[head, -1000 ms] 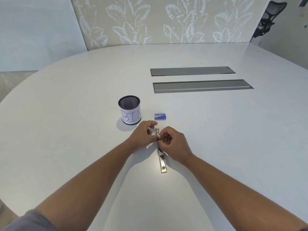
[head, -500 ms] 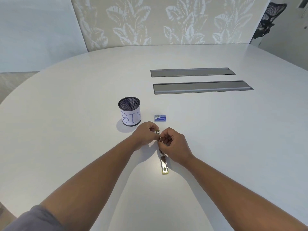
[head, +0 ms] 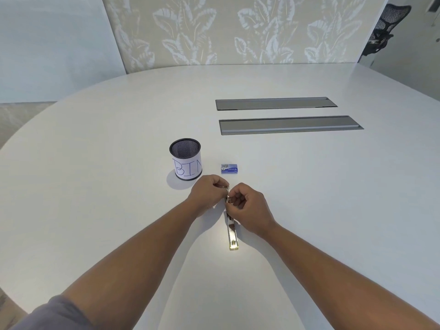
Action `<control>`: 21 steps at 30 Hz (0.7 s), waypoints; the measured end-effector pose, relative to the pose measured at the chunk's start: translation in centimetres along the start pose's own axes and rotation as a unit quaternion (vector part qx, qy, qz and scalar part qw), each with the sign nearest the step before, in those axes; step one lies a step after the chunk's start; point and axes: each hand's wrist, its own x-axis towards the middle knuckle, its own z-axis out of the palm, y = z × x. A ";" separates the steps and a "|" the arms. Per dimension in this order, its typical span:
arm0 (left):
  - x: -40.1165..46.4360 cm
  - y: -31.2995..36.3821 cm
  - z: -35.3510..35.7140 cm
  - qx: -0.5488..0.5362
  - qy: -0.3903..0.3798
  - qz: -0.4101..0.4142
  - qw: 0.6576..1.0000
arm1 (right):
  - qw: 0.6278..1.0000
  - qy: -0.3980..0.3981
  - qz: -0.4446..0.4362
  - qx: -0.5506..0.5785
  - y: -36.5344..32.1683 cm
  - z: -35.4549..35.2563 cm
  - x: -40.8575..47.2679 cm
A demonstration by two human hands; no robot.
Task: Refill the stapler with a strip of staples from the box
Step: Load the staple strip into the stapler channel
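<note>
Metal and shiny, the stapler (head: 231, 228) is lying lengthwise on the white table (head: 309, 210), its far end hidden between the two hands. The left hand (head: 207, 194) and the right hand (head: 250, 207) are both pinching that far end with curled fingers. The small blue box (head: 229, 168) is sitting just beyond them, beside a mesh cup (head: 186, 158) labelled "BIN".

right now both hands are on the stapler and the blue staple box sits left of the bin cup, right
Not quite. In the head view the staple box sits right of the bin cup, not left. Both the left hand and right hand are on the stapler.
</note>
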 end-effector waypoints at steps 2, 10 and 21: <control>0.1 0.1 0.1 -0.001 0.008 -0.005 1.000 | 1.000 -0.001 0.002 -0.002 0.0 0.0 0.0; 0.6 0.5 -0.2 0.039 0.029 -0.007 0.999 | 1.000 0.007 -0.006 -0.025 -0.1 0.2 0.0; 1.2 0.1 -0.5 0.040 0.025 -0.001 0.999 | 0.991 -0.008 -0.029 -0.131 0.4 0.7 0.5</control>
